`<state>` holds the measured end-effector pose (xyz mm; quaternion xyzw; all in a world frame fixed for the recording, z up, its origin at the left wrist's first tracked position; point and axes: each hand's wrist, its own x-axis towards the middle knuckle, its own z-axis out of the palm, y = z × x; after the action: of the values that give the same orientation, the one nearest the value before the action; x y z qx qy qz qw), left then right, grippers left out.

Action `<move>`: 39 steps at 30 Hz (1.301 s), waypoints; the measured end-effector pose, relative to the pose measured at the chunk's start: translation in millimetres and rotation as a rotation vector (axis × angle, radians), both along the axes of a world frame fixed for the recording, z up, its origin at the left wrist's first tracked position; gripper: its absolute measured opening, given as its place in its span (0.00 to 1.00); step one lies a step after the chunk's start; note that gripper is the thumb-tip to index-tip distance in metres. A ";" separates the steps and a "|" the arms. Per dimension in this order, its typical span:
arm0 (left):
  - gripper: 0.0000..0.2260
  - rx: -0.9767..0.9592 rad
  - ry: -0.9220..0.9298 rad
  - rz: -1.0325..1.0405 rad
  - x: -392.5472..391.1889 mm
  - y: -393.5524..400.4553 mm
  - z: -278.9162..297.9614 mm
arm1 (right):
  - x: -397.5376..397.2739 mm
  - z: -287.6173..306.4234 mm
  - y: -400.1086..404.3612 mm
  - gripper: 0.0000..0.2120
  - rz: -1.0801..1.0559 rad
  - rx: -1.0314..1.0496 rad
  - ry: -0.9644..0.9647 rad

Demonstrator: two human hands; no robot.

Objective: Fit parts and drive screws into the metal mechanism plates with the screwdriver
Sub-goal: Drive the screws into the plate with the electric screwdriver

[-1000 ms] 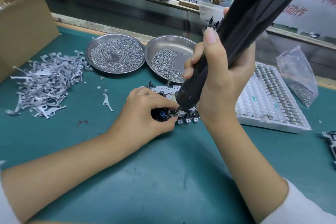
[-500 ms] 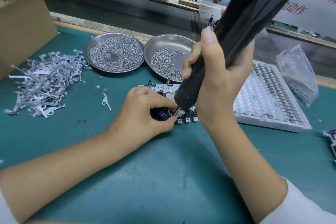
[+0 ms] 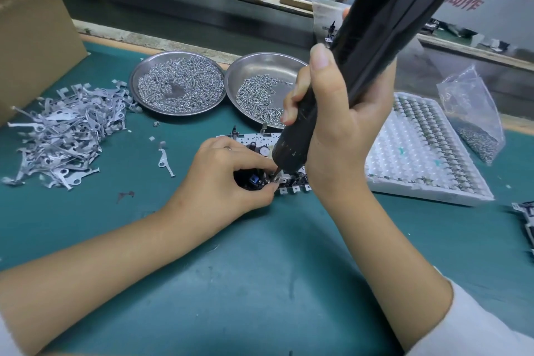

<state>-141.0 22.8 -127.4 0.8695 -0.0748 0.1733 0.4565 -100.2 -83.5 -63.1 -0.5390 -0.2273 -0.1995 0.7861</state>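
Observation:
A metal mechanism plate (image 3: 254,140) with black and blue parts lies on the green mat at mid-table. My left hand (image 3: 222,179) rests on its near left part, thumb and forefinger pinching at the spot under the bit. My right hand (image 3: 332,124) grips the black electric screwdriver (image 3: 361,46), which leans up to the right; its bit touches the plate beside my left fingertips. Much of the plate is hidden by both hands.
Two steel dishes of screws, the left dish (image 3: 176,84) and the right dish (image 3: 261,95), stand behind the plate. A heap of grey stamped levers (image 3: 63,130) lies left, a cardboard box (image 3: 34,37) behind it. A white parts tray (image 3: 422,150) and a screw bag (image 3: 474,115) sit right.
Almost nothing differs; both hands and the screwdriver stay on the same spot of the plate, with only a slight shift of the view.

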 end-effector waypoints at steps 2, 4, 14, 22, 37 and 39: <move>0.13 -0.002 0.001 -0.002 -1.0 -0.4 1.2 | -0.4 0.0 -0.3 0.09 -0.006 -0.007 -0.002; 0.17 -0.008 0.015 -0.002 -1.7 -0.1 1.1 | -0.1 1.7 -3.2 0.09 -0.013 0.012 -0.011; 0.14 0.044 0.006 0.004 -1.1 0.1 -0.6 | 15.5 -3.9 -11.6 0.08 -0.046 -0.039 0.043; 0.13 0.060 -0.005 -0.002 -2.2 0.2 -1.3 | 15.0 -3.2 -13.7 0.09 -0.016 -0.053 0.072; 0.10 -0.214 -0.156 0.134 14.3 21.8 1.2 | -31.7 -71.5 -26.9 0.18 -0.226 -1.399 -0.379; 0.10 -0.215 -0.174 0.140 15.4 22.8 -0.2 | -37.3 -69.4 -21.4 0.18 -0.209 -1.602 -0.376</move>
<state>-125.6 45.6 -127.6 0.8005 -0.0340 0.2863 0.5254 -137.5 -104.9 -132.5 -0.9117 -0.3770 -0.1358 0.0908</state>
